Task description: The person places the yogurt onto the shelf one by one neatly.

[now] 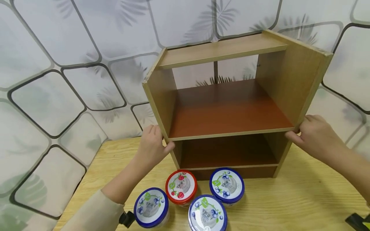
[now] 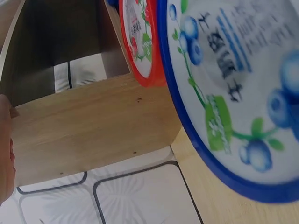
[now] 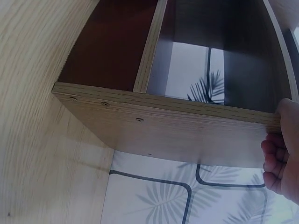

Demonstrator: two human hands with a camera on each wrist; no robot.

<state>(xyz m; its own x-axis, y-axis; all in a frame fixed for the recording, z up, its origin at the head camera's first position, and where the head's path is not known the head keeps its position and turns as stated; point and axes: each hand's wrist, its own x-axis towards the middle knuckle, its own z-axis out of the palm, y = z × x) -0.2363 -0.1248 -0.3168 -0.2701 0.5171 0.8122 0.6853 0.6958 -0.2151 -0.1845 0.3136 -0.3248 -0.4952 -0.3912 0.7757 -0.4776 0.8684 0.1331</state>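
Wooden shelf unit [image 1: 231, 109] stands on the bench [image 1: 303, 199], left hand [image 1: 151, 149] and right hand [image 1: 316, 136] each gripping a side panel. Its shelves hold nothing; four lidded tubs [image 1: 206, 213] wait in front of it.

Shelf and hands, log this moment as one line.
left hand grips shelf left panel | right hand grips right panel | shelf empty | four tubs in front on table

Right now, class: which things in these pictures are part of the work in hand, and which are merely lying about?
In hand:
- wooden shelf unit, gripped at both side panels
- left hand on its left panel
- right hand on its right panel

Lying about:
- three blue-lidded tubs, untouched
- red-lidded tub, untouched
- wooden table
- patterned wall
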